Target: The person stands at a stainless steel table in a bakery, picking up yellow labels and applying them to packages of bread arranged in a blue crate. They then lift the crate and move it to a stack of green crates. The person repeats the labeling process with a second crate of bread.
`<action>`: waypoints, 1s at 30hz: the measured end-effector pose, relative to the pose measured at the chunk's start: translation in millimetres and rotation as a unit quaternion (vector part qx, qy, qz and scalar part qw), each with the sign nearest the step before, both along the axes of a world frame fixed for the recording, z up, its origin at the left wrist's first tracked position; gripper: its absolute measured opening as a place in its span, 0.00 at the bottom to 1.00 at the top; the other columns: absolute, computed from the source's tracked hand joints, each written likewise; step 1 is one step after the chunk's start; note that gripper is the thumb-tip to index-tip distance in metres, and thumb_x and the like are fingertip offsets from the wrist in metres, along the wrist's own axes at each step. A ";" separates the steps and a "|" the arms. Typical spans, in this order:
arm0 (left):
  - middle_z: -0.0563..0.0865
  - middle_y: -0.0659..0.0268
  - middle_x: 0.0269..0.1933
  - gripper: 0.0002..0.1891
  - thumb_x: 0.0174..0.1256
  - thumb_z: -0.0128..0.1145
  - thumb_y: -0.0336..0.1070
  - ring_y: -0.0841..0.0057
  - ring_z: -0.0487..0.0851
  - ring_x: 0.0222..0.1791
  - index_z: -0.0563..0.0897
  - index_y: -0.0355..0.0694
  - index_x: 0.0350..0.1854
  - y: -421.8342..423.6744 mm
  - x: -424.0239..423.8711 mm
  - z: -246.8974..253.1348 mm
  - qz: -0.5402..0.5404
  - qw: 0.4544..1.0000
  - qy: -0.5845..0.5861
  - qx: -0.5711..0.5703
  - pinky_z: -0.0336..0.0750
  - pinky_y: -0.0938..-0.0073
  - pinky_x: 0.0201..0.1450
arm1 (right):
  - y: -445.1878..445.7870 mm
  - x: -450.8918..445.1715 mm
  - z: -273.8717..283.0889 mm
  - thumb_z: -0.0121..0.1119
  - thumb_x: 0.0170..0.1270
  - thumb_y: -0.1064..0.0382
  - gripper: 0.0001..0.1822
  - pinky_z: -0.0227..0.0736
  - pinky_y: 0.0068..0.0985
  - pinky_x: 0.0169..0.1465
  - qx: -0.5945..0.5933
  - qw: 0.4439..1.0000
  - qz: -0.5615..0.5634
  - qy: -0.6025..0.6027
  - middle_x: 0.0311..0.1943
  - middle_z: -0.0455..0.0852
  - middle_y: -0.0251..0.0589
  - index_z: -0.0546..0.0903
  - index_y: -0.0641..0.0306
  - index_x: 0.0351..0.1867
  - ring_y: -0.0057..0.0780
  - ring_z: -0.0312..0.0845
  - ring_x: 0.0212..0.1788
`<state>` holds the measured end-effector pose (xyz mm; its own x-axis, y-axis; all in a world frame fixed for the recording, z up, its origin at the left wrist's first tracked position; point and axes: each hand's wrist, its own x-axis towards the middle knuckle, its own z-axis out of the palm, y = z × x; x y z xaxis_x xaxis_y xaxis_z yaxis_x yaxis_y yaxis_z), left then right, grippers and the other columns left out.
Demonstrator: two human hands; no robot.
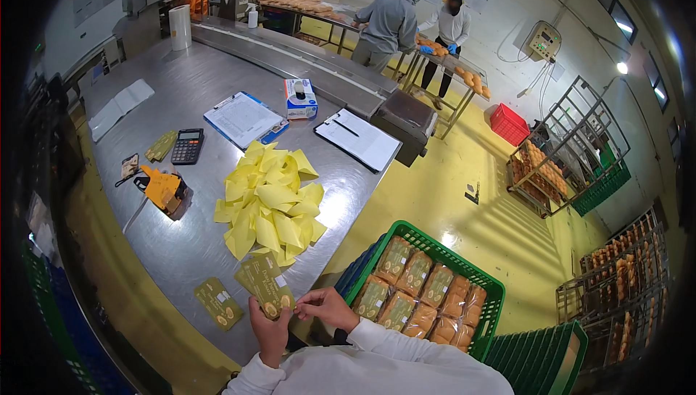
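My left hand [269, 330] grips a small fanned stack of olive-green printed labels [266, 282], held above the steel table's near edge. At the stack's lower right corner, the fingertips of my right hand [329, 308] are pinched together; whether they grip a label edge is too small to tell. More green labels [218, 303] lie on the table left of my left hand. Beyond the held stack is a heap of yellow paper pieces [272, 199]. To my right, a green plastic crate [496, 291] holds several wrapped packs of bread rolls [416, 272], some with green labels on top.
On the steel table [157, 253] are an orange price-labelling gun [163, 188], a calculator [187, 146], two clipboards [242, 118] [358, 138] and a glove box [300, 100]. Stacked green crates [535, 354] stand right. Two people [389, 25] [447, 28] work at far tables with bread.
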<state>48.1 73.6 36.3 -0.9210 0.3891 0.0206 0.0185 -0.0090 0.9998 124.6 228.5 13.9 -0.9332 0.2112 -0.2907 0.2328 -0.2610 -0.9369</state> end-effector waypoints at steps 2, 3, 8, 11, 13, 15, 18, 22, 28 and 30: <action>0.79 0.61 0.43 0.22 0.54 0.64 0.20 0.76 0.80 0.42 0.69 0.34 0.50 -1.8 -3.5 -0.1 -0.001 1.000 -0.014 0.003 0.76 0.72 0.46 | -1.4 -3.1 0.9 0.64 0.67 0.68 0.10 0.83 0.23 0.45 0.002 1.000 0.001 -0.004 0.36 0.91 0.44 0.86 0.76 0.43 0.25 0.87 0.35; 0.79 0.62 0.43 0.21 0.56 0.64 0.21 0.77 0.79 0.42 0.70 0.35 0.49 -2.6 -5.0 -0.1 -0.001 1.000 -0.013 0.006 0.75 0.73 0.46 | -2.2 -4.5 1.0 0.64 0.66 0.69 0.10 0.83 0.23 0.45 0.003 1.000 -0.001 -0.007 0.36 0.91 0.44 0.86 0.76 0.43 0.25 0.87 0.35; 0.79 0.65 0.42 0.19 0.58 0.63 0.21 0.79 0.78 0.41 0.70 0.36 0.49 -4.7 -11.2 1.2 -0.011 1.000 -0.021 0.016 0.74 0.75 0.45 | -4.5 -10.7 -5.2 0.63 0.66 0.70 0.09 0.83 0.23 0.44 -0.005 1.000 -0.003 0.006 0.35 0.90 0.43 0.86 0.75 0.43 0.25 0.87 0.35; 0.78 0.64 0.43 0.19 0.57 0.63 0.21 0.79 0.78 0.42 0.70 0.36 0.49 -4.4 -14.5 1.7 -0.008 0.999 -0.032 0.015 0.74 0.75 0.46 | -4.5 -13.7 -10.1 0.63 0.67 0.70 0.09 0.83 0.23 0.44 -0.006 1.000 -0.002 0.002 0.35 0.90 0.42 0.86 0.75 0.43 0.24 0.87 0.35; 0.78 0.64 0.43 0.19 0.57 0.63 0.21 0.79 0.78 0.42 0.70 0.36 0.49 -4.0 -15.9 0.9 -0.010 1.000 -0.027 0.012 0.74 0.75 0.47 | -4.0 -15.0 -11.1 0.63 0.67 0.70 0.09 0.83 0.23 0.43 0.004 1.000 0.001 0.012 0.34 0.90 0.42 0.86 0.74 0.43 0.24 0.86 0.35; 0.78 0.63 0.43 0.20 0.56 0.63 0.21 0.78 0.78 0.42 0.70 0.36 0.49 -3.8 -17.2 -1.0 -0.008 1.000 -0.023 0.008 0.74 0.74 0.47 | -3.9 -15.9 -10.0 0.63 0.67 0.68 0.09 0.82 0.23 0.42 0.011 1.000 -0.001 0.016 0.34 0.90 0.42 0.86 0.74 0.42 0.23 0.86 0.34; 0.78 0.62 0.43 0.22 0.55 0.64 0.21 0.77 0.78 0.42 0.69 0.34 0.50 -2.9 -19.7 -5.0 0.000 1.000 -0.023 0.011 0.75 0.72 0.47 | -3.7 -17.6 -5.8 0.64 0.66 0.66 0.10 0.82 0.23 0.41 0.015 1.000 -0.009 0.011 0.32 0.90 0.42 0.86 0.75 0.40 0.23 0.85 0.33; 0.78 0.59 0.47 0.25 0.55 0.65 0.21 0.76 0.79 0.45 0.68 0.35 0.54 -1.5 -22.0 -7.6 0.003 0.999 -0.046 0.023 0.75 0.71 0.49 | -1.8 -20.3 -2.4 0.63 0.66 0.66 0.10 0.82 0.22 0.41 0.018 1.000 -0.009 0.011 0.32 0.90 0.41 0.86 0.74 0.40 0.23 0.85 0.33; 0.78 0.56 0.56 0.26 0.64 0.64 0.29 0.70 0.81 0.52 0.69 0.37 0.62 2.1 -18.3 -2.8 0.092 0.978 0.173 -0.077 0.76 0.67 0.54 | -5.5 -30.5 -6.0 0.63 0.65 0.69 0.06 0.79 0.21 0.39 0.015 0.998 -0.045 0.048 0.31 0.87 0.37 0.85 0.73 0.36 0.20 0.81 0.31; 0.79 0.57 0.56 0.20 0.67 0.62 0.32 0.68 0.81 0.52 0.72 0.35 0.59 3.8 -23.6 -4.7 0.069 0.945 0.289 -0.138 0.75 0.67 0.55 | -9.1 -37.4 -5.2 0.64 0.64 0.68 0.07 0.77 0.21 0.38 0.055 0.992 -0.060 0.096 0.29 0.85 0.35 0.84 0.72 0.36 0.19 0.78 0.30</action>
